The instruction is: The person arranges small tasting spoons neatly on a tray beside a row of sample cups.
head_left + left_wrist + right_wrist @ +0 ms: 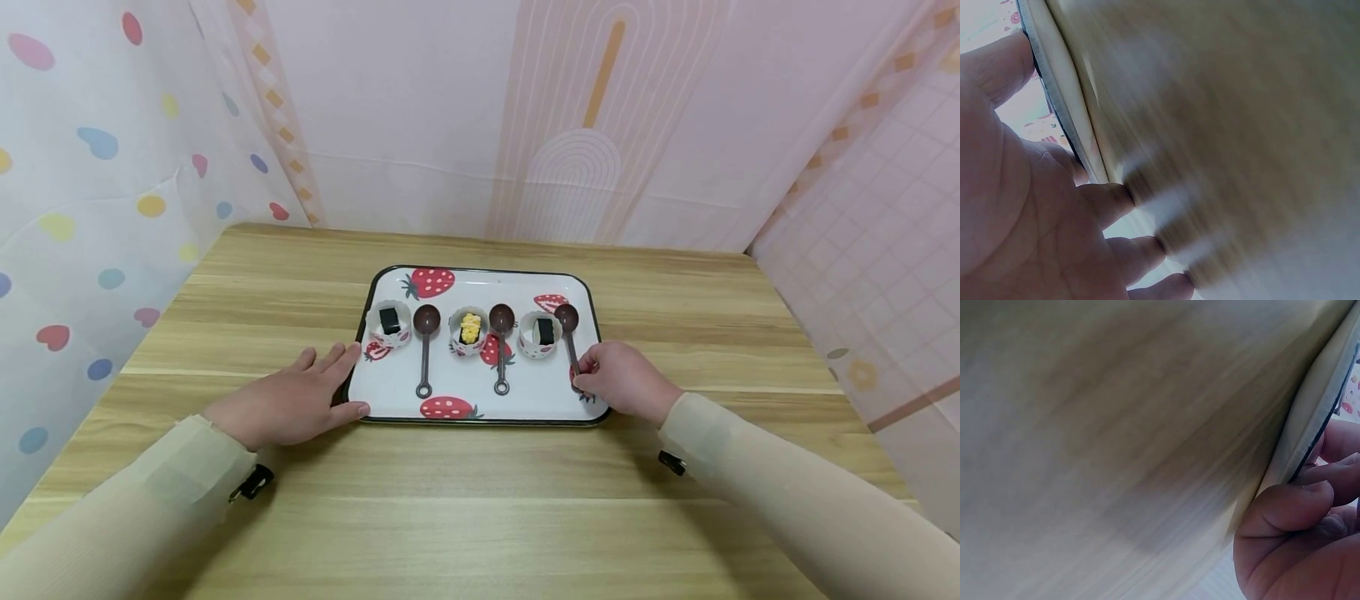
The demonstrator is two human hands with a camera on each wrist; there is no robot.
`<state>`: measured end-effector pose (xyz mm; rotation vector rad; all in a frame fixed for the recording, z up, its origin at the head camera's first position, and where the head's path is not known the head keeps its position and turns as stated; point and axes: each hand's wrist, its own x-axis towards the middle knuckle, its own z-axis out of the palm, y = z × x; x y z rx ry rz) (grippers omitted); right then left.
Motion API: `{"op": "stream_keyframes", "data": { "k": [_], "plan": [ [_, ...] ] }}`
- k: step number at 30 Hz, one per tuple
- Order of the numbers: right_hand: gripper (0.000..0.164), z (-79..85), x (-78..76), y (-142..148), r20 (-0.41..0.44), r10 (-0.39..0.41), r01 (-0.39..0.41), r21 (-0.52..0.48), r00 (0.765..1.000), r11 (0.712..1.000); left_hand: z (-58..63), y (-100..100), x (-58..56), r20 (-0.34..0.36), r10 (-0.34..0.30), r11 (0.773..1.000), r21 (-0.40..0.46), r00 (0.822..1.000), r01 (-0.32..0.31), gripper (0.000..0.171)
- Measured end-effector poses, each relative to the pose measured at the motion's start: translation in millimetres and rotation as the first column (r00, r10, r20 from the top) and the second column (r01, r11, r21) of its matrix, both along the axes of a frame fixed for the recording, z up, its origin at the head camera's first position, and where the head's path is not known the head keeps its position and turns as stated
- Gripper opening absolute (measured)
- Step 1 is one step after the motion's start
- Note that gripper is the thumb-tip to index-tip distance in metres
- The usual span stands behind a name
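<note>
A white strawberry-print tray (540, 404) with a dark rim lies on the table. My right hand (632, 383) pinches the handle of the rightmost brown spoon (567, 318), its round bowl pointing away from me. The left hand (288, 404) rests against the tray's left edge, fingers spread and thumb at the front corner. Two more brown spoons, one in the middle (502, 319) and one at left (427, 320), alternate with three paper cups. The left cup (401, 337) and right cup (528, 343) hold black-wrapped pieces; the middle cup (457, 342) holds a yellow-topped one.
The wooden table (480, 508) extends on all sides of the tray. A pale patterned curtain (420, 108) hangs behind, and a dotted one (112, 167) runs along the left. Small dark devices (253, 482) are strapped at the wrists.
</note>
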<state>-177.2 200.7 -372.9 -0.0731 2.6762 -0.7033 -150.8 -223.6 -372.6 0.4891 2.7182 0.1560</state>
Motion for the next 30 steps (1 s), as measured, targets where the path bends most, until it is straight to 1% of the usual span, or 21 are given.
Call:
{"op": "stream_keyframes", "data": {
  "k": [10,18,30],
  "plan": [
    [0.012,3.0,0.0,-2.9,0.033,-0.021,0.021,0.009,0.999,1.0,0.4,0.2,0.5,0.0,-0.004,1.0,-0.016,1.0,0.004,0.099],
    [0.012,3.1,0.3,-2.4,-0.003,0.007,-0.007,0.018,1.0,1.0,0.0,-0.2,1.5,-0.024,-0.017,1.0,0.0,1.0,0.017,0.097],
    [0.012,0.6,1.0,-1.6,-0.023,0.008,-0.007,0.034,1.0,0.999,-2.0,-0.7,0.3,-0.015,-0.008,1.0,0.001,1.0,0.008,0.097]
  ]
}}
